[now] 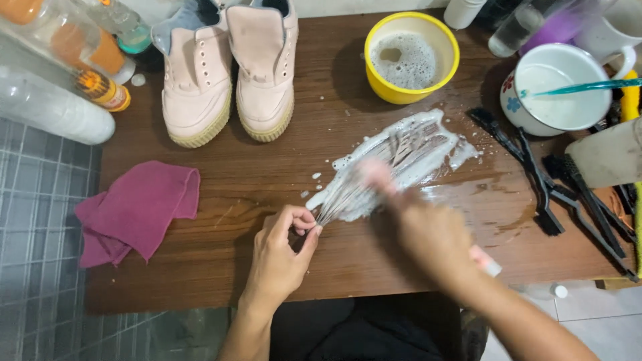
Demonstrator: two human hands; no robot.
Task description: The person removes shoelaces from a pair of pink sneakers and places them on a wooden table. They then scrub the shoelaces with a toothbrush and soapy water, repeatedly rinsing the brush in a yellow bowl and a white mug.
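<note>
**Soapy laces are scrubbed on the table**

The laces (374, 177) lie flat on the brown wooden table (221, 261), in a patch of white foam (428, 144). One end of them is pinched tight in the left hand (284, 251), between thumb and fingers. The right hand (418, 224) is blurred over the laces. A pale handle pokes out behind it, so its grip is closed on a brush (485, 262), it seems.

To do this well, the laces are best kept pulled straight and pinned hard, and scrubbed along their length, away from the pinch. The wet wood looks slippery.

Two pale pink shoes (231, 73) with bumpy soles stand at the back. A yellow bowl (411, 93) holds bubbly water. A soft, crumpled pink cloth (137, 210) lies to the left. Black brushes (542, 187) lie to the right.
</note>
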